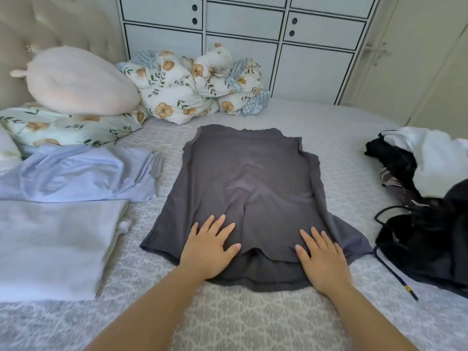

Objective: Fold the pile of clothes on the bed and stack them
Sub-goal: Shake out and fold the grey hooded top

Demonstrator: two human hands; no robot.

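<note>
A dark grey shirt lies spread flat in the middle of the bed, its sides folded inward. My left hand presses flat on its near left part, fingers straight and spread. My right hand presses flat on its near right part in the same way. To the left lie a folded pale grey garment and, behind it, a folded light blue one. At the right edge sits an unfolded pile of black and white clothes.
A floral duvet is bunched at the back, beside a pink plush pillow on a floral pillow. White cabinets stand behind the bed. A black strap trails from the pile.
</note>
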